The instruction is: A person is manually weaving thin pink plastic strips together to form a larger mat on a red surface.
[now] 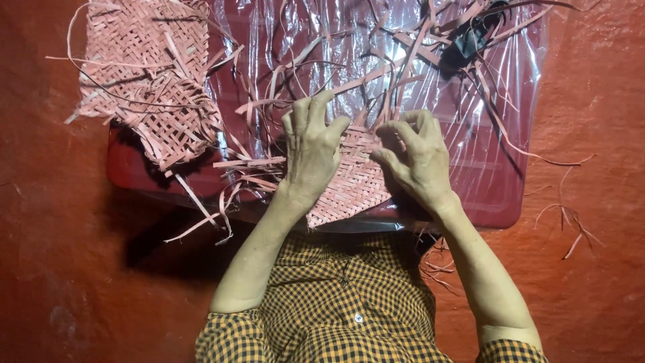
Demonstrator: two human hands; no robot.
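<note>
**Two hands on a half-woven pink mat**

Nearest, a yellow-and-black checked shirt (pixel 342 302) fills six o'clock. Above it, the left hand (pixel 310 151) presses flat on the small woven mat (pixel 356 185), fingers spread. The right hand (pixel 416 158) curls at the mat's three o'clock edge, fingertips pinching a strip. Beneath lies a red tray (pixel 494 195) under clear plastic sheet (pixel 484 107). At eleven o'clock rests a larger woven panel (pixel 151 81); loose strips (pixel 403 54) tangle at twelve.
</note>
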